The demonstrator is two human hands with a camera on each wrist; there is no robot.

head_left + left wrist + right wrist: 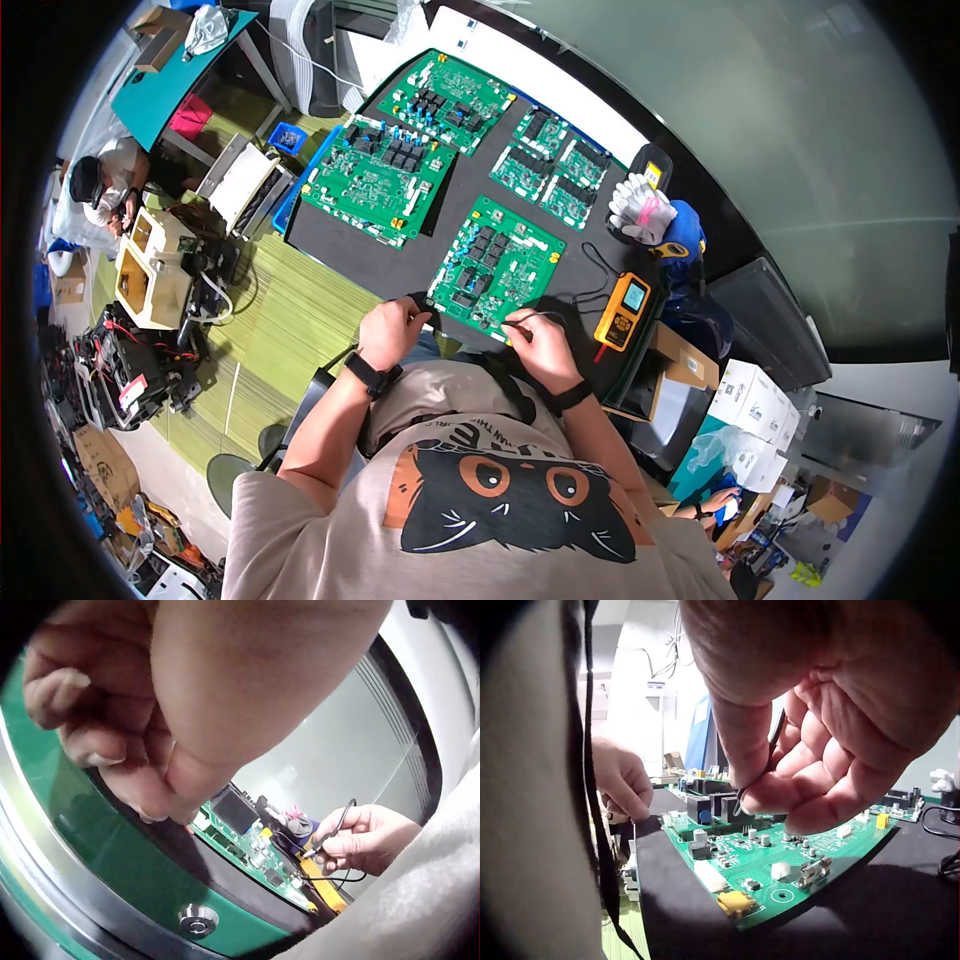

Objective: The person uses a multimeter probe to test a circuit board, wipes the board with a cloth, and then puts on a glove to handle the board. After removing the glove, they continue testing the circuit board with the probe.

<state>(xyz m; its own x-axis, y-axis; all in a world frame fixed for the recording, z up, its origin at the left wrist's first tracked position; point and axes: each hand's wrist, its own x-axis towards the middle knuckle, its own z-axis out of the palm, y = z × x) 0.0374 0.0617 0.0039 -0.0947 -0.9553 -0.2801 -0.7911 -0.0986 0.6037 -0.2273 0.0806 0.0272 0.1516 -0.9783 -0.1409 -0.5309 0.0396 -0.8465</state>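
Observation:
A green circuit board (497, 262) lies before the person on the dark table, its black relays (480, 247) facing up. At its near right corner the right hand (540, 345) pinches a black test lead (327, 838) between thumb and fingers, its metal tip pointing at the board. Bent fingers of the left hand (390, 333) meet the thumb right by the board's near left corner. A small red-orange bit shows below those fingertips in the left wrist view; I cannot tell whether they hold it. An orange handheld meter (623, 310) with a lit screen lies to the right.
Larger green boards (375, 180) lie at the table's left and back, with several small boards (570, 180) at back right. White gloves (640, 208) rest by a blue-and-yellow object (682, 235). Black cable (592, 275) loops beside the meter. Another person (112, 180) sits far left.

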